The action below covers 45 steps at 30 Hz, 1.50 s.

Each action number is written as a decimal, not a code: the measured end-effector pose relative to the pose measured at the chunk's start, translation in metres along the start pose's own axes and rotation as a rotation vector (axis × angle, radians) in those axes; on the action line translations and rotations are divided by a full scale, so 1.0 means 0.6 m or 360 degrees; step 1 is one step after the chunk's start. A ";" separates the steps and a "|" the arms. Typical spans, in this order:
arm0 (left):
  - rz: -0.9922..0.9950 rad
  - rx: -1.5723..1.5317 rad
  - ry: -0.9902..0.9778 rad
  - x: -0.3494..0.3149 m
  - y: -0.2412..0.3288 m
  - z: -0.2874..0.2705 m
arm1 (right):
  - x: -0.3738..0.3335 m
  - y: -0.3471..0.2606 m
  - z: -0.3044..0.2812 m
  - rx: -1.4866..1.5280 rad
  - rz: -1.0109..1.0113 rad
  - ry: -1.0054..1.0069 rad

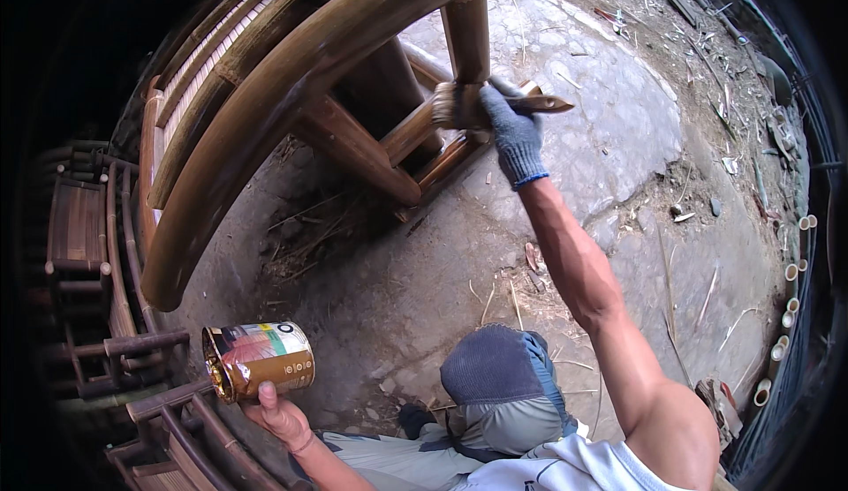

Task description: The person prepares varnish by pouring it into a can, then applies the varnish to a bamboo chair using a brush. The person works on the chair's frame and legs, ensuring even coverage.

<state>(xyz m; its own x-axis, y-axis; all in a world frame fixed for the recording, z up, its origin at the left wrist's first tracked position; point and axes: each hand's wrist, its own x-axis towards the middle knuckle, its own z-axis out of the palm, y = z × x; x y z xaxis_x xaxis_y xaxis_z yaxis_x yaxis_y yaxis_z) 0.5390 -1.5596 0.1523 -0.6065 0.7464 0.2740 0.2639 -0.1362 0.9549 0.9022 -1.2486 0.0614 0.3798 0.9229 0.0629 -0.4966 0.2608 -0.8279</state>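
My right hand (515, 133), in a grey-blue knitted glove, grips a wide paintbrush (549, 103) by its handle. Its bristles press against or lie close to a bamboo leg and crossbar of a glossy brown bamboo chair (291, 94). At lower left, my bare left hand (281, 418) supports a paint can (269, 356) from below, thumb along its side. The can leans with its open mouth to the left, and glossy brown liquid coats the rim. Some of the left fingers are hidden beneath the can.
More dark bamboo furniture (78, 226) stands along the left side. Under the chair, dry straw and scraps lie on the grey concrete floor (424, 270). Debris litters the dirt ground (707, 67) at upper right. Cut bamboo poles (789, 314) line the right edge.
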 end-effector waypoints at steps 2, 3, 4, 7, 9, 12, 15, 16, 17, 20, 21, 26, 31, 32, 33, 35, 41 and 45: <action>-0.0011 0.0027 -0.0060 0.000 -0.007 -0.014 | 0.002 -0.035 -0.003 -0.1487 -0.1066 -0.0256; -0.0043 0.0029 -0.0116 0.001 -0.015 -0.019 | -0.009 -0.039 0.000 -0.1315 -0.1319 -0.0442; -0.0040 0.0043 -0.0111 0.001 -0.008 -0.022 | -0.020 -0.054 0.021 -0.1404 -0.1140 -0.0769; -0.0057 0.0060 -0.0132 -0.001 0.002 -0.017 | 0.002 -0.059 0.036 -0.1763 -0.1905 -0.1532; -0.0076 0.0025 -0.0156 -0.004 -0.005 -0.009 | 0.056 -0.046 0.049 -0.1769 -0.1753 -0.1791; -0.0085 0.0016 -0.0127 -0.007 -0.008 -0.014 | 0.093 -0.070 0.085 -0.2070 -0.1525 -0.1930; -0.0060 0.0039 -0.0125 -0.013 0.008 -0.016 | 0.103 -0.077 0.095 -0.1986 -0.2098 -0.1527; -0.0069 0.0040 -0.0138 -0.014 0.004 -0.019 | 0.108 -0.100 0.104 -0.1921 -0.2215 -0.1358; -0.0077 0.0045 -0.0150 -0.013 -0.002 -0.026 | 0.103 -0.118 0.108 -0.2022 -0.2418 -0.1194; -0.0087 0.0025 -0.0133 -0.016 -0.004 -0.033 | 0.076 -0.103 0.123 -0.2076 -0.2715 -0.1116; -0.0086 -0.0005 -0.0107 -0.017 -0.004 -0.030 | 0.068 -0.097 0.122 -0.1862 -0.2650 -0.1168; -0.0132 0.0027 -0.0034 -0.019 0.000 -0.017 | 0.040 -0.027 0.086 -0.2249 -0.2147 -0.1346; -0.0107 -0.0004 -0.0106 -0.021 0.003 -0.029 | 0.054 -0.054 0.082 -0.1944 -0.2053 -0.1301; -0.0103 -0.0002 -0.0096 -0.020 -0.001 -0.030 | 0.068 -0.071 0.098 -0.1818 -0.2355 -0.1128; -0.0103 -0.0005 -0.0090 -0.022 -0.005 -0.031 | 0.068 -0.092 0.116 -0.1805 -0.2456 -0.1087; -0.0139 0.0027 -0.0148 -0.020 -0.009 -0.039 | 0.062 -0.088 0.116 -0.1892 -0.2461 -0.1175; -0.0124 -0.0019 -0.0141 -0.018 -0.003 -0.035 | 0.006 -0.067 0.054 -0.2025 -0.1435 -0.1218; -0.0185 -0.0054 -0.0075 -0.018 -0.002 -0.029 | 0.036 -0.118 0.039 -0.2220 -0.1481 -0.0637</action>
<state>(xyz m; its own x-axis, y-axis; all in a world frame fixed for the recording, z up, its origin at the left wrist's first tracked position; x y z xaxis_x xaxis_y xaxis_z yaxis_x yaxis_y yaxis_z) 0.5322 -1.5792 0.1503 -0.5951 0.7883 0.1564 0.1680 -0.0683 0.9834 0.9273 -1.2407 0.1341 -0.1861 0.6806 0.7086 0.8412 0.4830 -0.2430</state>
